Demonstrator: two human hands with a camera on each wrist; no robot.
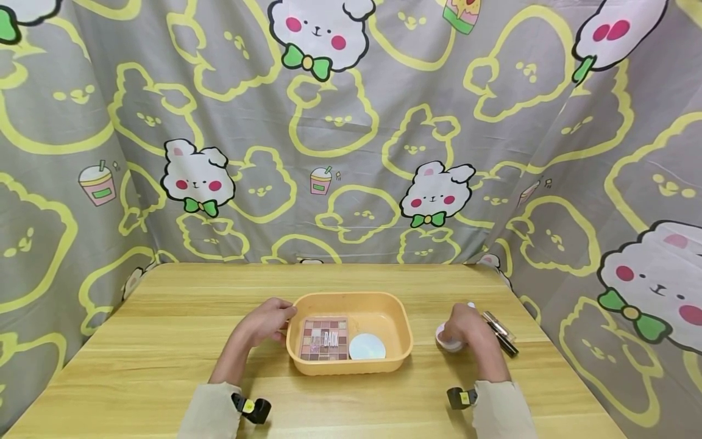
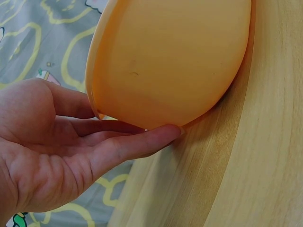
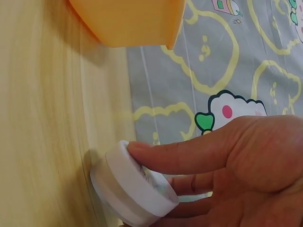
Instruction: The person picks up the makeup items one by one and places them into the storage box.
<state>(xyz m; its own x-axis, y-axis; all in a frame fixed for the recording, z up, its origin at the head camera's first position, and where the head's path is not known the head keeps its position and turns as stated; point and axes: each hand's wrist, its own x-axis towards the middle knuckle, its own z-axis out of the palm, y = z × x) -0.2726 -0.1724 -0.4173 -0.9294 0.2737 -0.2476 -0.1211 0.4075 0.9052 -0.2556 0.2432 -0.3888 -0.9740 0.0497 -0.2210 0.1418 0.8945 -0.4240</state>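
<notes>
An orange plastic bin [image 1: 404,332] stands on the table, holding an eyeshadow palette [image 1: 315,341] at its left and a pale round disc-shaped case [image 1: 367,347] beside it. My left hand [image 1: 270,322] grips the bin's left end; in the left wrist view, its fingers lie along the bin's outer wall [image 2: 165,71], with one digit at the rim. To the bin's right, my right hand [image 1: 468,326] holds a low round white jar [image 3: 128,187] between thumb and fingers. The jar is tilted, close to the tabletop, and its patterned top is partly hidden by the thumb.
Right of my right hand lie a black tube [image 1: 503,339] and a clear, gold-toned tube [image 1: 500,325], side by side. A small white tip [image 1: 471,304] shows behind that hand. Patterned grey curtains [image 1: 351,213] enclose the wooden table [image 1: 192,305] at the back and sides.
</notes>
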